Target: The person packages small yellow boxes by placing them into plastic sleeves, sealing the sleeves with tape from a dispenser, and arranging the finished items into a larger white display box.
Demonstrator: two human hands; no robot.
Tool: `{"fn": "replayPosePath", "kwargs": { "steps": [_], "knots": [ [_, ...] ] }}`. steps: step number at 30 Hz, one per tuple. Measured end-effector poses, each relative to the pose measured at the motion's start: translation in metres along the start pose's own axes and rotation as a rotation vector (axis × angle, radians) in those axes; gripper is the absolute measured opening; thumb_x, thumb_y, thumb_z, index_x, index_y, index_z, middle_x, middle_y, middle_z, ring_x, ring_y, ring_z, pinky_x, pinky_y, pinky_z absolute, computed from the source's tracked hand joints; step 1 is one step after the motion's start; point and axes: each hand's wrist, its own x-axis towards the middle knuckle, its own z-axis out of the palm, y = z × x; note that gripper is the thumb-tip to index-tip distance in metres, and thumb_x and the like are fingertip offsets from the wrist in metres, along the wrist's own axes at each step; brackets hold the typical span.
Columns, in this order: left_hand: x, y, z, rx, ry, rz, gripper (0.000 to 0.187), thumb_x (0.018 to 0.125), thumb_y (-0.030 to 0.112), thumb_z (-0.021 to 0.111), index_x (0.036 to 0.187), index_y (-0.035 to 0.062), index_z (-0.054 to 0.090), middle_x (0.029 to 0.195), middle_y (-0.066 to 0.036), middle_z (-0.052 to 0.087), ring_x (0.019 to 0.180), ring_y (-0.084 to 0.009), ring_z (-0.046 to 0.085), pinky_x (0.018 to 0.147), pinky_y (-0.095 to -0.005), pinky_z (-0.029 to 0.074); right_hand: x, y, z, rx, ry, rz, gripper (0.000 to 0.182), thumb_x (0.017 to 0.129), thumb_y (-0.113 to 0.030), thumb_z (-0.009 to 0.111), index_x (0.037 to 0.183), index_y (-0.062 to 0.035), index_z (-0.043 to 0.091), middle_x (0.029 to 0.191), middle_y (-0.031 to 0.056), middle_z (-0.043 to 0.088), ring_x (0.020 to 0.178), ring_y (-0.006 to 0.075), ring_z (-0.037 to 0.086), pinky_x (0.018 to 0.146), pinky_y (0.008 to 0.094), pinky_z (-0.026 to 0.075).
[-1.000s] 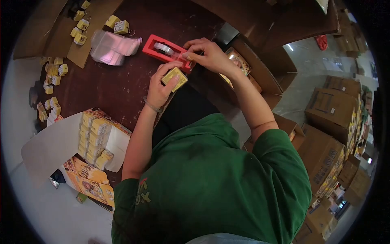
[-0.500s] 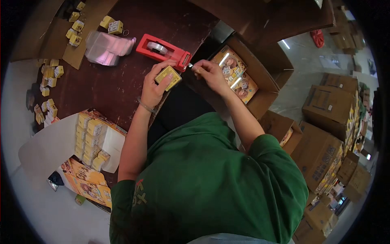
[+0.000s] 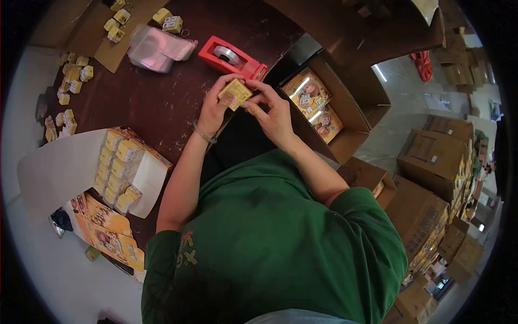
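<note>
A small yellow box is in my left hand, whose fingers are closed around its left side with the thumb across its face. My right hand closes its thumb and fingers at the box's right edge. No strip of tape can be made out between those fingertips. Just beyond both hands lies a red tape dispenser with a roll of clear tape in it.
On the dark red table lie a clear plastic bag and small yellow boxes. An open white carton at left holds rows of wrapped yellow boxes. A cardboard box with printed packs stands at right.
My right hand has left the tape dispenser's cutting end and come to the box's right edge. My left hand has raised and turned the box slightly. The whole view has shifted a little.
</note>
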Motion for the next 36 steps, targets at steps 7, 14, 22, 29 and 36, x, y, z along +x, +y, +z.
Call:
{"fn": "replayPosePath", "kwargs": {
  "steps": [7,14,22,29,36],
  "knots": [
    [-0.013,-0.007,-0.005,-0.588,0.292,-0.167,0.025,0.099,0.017,0.052,0.119,0.0034,0.056,0.112,-0.007,0.063,0.103,-0.016,0.061,0.092,-0.0299,0.049,-0.011,0.036,0.005,-0.472,-0.01,-0.428,0.064,0.074,-0.018,0.083,0.131,-0.0099,0.056,0.105,0.0117,0.061,0.098,0.0283,0.058,0.081,0.0377,0.049],
    [-0.125,0.011,-0.028,-1.366,0.177,-0.265,0.047,0.105,0.043,0.033,0.134,0.0106,0.053,0.132,-0.009,0.058,0.122,-0.0259,0.054,0.106,-0.0457,0.041,-0.014,-0.021,0.034,-0.358,-0.581,-0.644,0.068,0.07,-0.006,0.082,0.132,-0.0071,0.053,0.131,0.0197,0.054,0.11,0.0374,0.06,0.088,0.0402,0.053],
    [-0.248,-0.015,-0.038,-1.072,0.422,-0.339,0.046,0.102,0.037,0.04,0.134,0.005,0.05,0.127,-0.011,0.061,0.119,-0.0228,0.055,0.105,-0.0389,0.041,-0.007,-0.066,0.211,-0.026,-1.118,-0.493,0.056,0.083,-0.015,0.074,0.135,-0.0085,0.053,0.134,0.0164,0.055,0.108,0.0336,0.062,0.085,0.0367,0.054],
    [-0.247,-0.016,-0.042,-1.102,0.39,-0.384,0.043,0.103,0.033,0.043,0.134,0.0035,0.048,0.127,-0.013,0.059,0.119,-0.0248,0.055,0.103,-0.0385,0.042,-0.026,-0.035,0.248,-0.168,-1.041,-0.677,0.038,0.085,-0.007,0.066,0.122,-0.0102,0.061,0.136,0.0168,0.052,0.112,0.0367,0.061,0.089,0.0424,0.054],
    [-0.205,0.006,-0.053,-0.984,0.196,-0.348,0.038,0.104,0.029,0.043,0.132,0.0052,0.048,0.121,-0.011,0.061,0.111,-0.021,0.058,0.098,-0.0361,0.045,0.176,-0.069,0.196,-1.028,-0.157,-0.572,0.038,0.085,-0.03,0.072,0.113,-0.0045,0.065,0.108,0.0174,0.068,0.101,0.0344,0.063,0.086,0.0447,0.05]
  ]
}}
